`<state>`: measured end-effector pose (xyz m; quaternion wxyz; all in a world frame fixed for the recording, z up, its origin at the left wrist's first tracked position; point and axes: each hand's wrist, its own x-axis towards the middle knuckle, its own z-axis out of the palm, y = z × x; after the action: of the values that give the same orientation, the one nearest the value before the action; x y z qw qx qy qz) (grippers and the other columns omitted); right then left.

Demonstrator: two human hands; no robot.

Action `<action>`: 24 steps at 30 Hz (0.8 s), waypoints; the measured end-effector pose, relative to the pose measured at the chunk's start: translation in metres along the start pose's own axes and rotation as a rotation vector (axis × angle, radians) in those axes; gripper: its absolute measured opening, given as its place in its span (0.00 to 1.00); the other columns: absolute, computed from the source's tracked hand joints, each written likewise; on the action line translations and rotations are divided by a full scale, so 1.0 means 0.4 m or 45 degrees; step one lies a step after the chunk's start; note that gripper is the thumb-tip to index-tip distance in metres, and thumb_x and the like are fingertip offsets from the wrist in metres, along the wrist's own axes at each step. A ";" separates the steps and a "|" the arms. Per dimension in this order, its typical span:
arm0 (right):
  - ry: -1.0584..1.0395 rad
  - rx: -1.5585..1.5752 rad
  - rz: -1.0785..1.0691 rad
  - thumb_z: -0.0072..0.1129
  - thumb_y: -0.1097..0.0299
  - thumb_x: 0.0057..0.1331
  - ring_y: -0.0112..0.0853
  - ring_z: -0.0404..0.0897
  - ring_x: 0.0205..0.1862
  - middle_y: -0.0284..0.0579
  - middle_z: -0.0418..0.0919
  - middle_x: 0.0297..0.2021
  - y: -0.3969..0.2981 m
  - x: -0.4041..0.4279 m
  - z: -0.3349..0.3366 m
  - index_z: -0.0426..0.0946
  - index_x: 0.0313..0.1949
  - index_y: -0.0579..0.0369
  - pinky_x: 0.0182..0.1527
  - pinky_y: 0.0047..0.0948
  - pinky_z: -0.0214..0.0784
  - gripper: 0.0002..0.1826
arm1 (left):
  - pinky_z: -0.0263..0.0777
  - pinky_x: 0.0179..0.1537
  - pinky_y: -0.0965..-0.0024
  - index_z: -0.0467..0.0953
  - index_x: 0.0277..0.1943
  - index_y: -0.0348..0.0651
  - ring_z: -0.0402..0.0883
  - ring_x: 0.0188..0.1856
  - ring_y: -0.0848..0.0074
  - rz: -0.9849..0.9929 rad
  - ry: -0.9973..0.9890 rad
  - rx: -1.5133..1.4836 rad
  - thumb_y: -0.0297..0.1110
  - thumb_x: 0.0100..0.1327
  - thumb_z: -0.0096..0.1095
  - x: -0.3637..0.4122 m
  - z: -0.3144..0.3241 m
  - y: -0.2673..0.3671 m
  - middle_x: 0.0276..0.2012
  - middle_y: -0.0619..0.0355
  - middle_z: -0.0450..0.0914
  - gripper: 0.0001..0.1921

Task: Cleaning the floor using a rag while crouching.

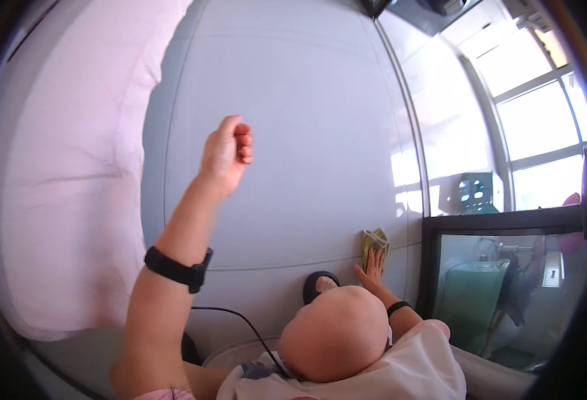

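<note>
My left hand [228, 150] is raised over the pale tiled floor [293, 135] with its fingers curled in, and no object shows in it. A black strap circles that forearm. Low on the right, my right hand [372, 270] lies with spread fingers on a yellow-green cloth [375, 241] with a pale edge, which rests on the floor. Its palm side is hidden. A dark band is on that wrist. Between the arms show a bent bare knee and a foot in a black slipper [318, 285].
A bed or couch with a light pink cover [78, 165] runs along the left. On the right stand a dark door frame [503, 220] with glass and bright windows. A black cable [238, 314] crosses near my lap. A dark object [433, 15] sits at top right.
</note>
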<state>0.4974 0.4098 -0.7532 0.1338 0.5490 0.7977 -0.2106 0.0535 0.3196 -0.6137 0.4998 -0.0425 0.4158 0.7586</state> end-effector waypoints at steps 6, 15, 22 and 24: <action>0.181 0.098 0.223 0.49 0.50 0.57 0.45 0.42 0.65 0.48 0.45 0.63 -0.229 -0.180 -0.067 0.47 0.62 0.51 0.61 0.46 0.37 0.38 | 0.53 0.19 0.76 0.64 0.22 0.44 0.59 0.16 0.80 -0.038 -0.096 -0.252 0.38 0.56 0.50 -0.043 0.035 0.078 0.15 0.63 0.63 0.11; -0.357 0.742 0.075 0.51 0.52 0.57 0.43 0.47 0.63 0.49 0.50 0.61 -0.486 -0.395 -0.110 0.51 0.61 0.52 0.60 0.43 0.42 0.36 | 0.52 0.21 0.74 0.60 0.19 0.43 0.57 0.17 0.78 -0.094 -0.393 -0.597 0.33 0.57 0.40 -0.088 0.134 0.081 0.15 0.61 0.61 0.12; -0.832 1.217 0.410 0.53 0.54 0.56 0.42 0.52 0.61 0.49 0.54 0.60 -0.343 -0.668 -0.193 0.53 0.60 0.53 0.59 0.41 0.45 0.35 | 0.52 0.22 0.74 0.60 0.23 0.41 0.57 0.18 0.77 -0.355 -0.345 -0.521 0.34 0.58 0.39 -0.135 0.212 -0.002 0.16 0.60 0.61 0.10; -0.917 1.231 0.470 0.53 0.54 0.56 0.42 0.53 0.61 0.49 0.55 0.59 -0.286 -0.703 -0.093 0.54 0.59 0.53 0.59 0.40 0.46 0.34 | 0.52 0.22 0.74 0.61 0.24 0.41 0.57 0.18 0.77 -0.347 -0.428 -0.439 0.35 0.59 0.39 -0.129 0.218 -0.036 0.16 0.60 0.61 0.10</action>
<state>0.4929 0.1620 -0.5739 0.1651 0.5707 0.4095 -0.6924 0.1213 0.3433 -0.5404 0.6446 -0.0560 0.1823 0.7404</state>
